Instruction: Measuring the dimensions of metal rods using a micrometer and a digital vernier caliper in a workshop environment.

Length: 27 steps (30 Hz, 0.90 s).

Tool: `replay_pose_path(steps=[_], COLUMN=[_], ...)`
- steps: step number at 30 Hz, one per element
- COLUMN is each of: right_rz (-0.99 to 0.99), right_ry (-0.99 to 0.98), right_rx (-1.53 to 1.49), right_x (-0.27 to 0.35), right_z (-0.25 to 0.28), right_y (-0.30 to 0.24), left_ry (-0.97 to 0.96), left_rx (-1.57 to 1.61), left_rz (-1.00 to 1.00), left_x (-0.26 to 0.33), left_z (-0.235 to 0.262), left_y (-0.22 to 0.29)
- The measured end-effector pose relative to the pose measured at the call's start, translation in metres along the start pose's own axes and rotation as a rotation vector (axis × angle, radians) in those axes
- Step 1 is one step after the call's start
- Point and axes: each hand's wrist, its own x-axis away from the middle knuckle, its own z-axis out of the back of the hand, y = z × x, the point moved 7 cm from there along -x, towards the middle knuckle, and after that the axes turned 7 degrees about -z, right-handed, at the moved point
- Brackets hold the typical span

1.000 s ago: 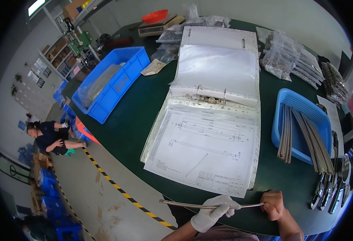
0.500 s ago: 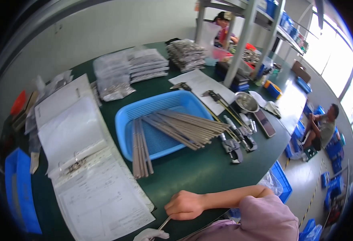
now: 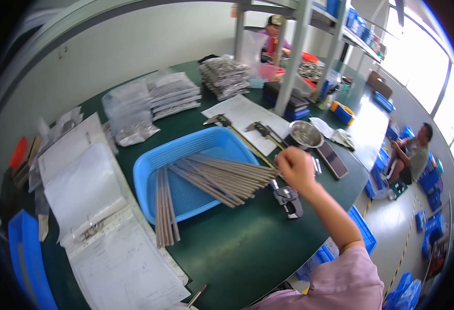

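My right hand (image 3: 295, 166), bare, is closed above the measuring tools, beside the ends of a fan of metal rods (image 3: 227, 173). Whatever its fingers hold is hidden. Those rods lie across a blue plastic basket (image 3: 140, 178), and a smaller bundle of rods (image 3: 164, 212) leans over its near-left rim. Under and beside the hand are a micrometer (image 3: 289, 201) and two calipers, one caliper (image 3: 221, 121) lying further left. At the lower edge my left hand (image 3: 180, 307), in a white glove, shows only a sliver; a thin metal rod (image 3: 198, 294) sticks up from it.
An open ring binder (image 3: 126, 268) with papers lies left of the basket. Bagged parts (image 3: 224, 75) are stacked behind. A metal bowl (image 3: 305, 135) and a phone (image 3: 332, 159) sit at right, near a shelf post (image 3: 295, 62). Two other people are further off.
My right hand has left the rod near my left hand and moved up and right to the measuring tools. My left hand has sunk mostly below the lower edge. The view has shifted slightly.
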Motion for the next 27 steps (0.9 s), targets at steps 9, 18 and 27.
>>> replay_pose_path(steps=[9, 18, 27], right_rz=[-0.117, -0.349, -0.413], right_ry=[-0.377, -0.263, -0.191], right_rx=[0.466, 0.632, 0.455], right_x=[-0.075, -0.074, -0.078], right_z=[-0.091, -0.089, -0.082], right_y=[0.102, 0.117, 0.116], left_ry=[0.036, 0.051, 0.093], left_rx=[-0.034, -0.175, 0.105], left_rz=[0.03, 0.04, 0.02], left_x=[0.002, 0.002, 0.002], left_z=[-0.002, -0.002, 0.004], left_y=[-0.001, -0.002, -0.008])
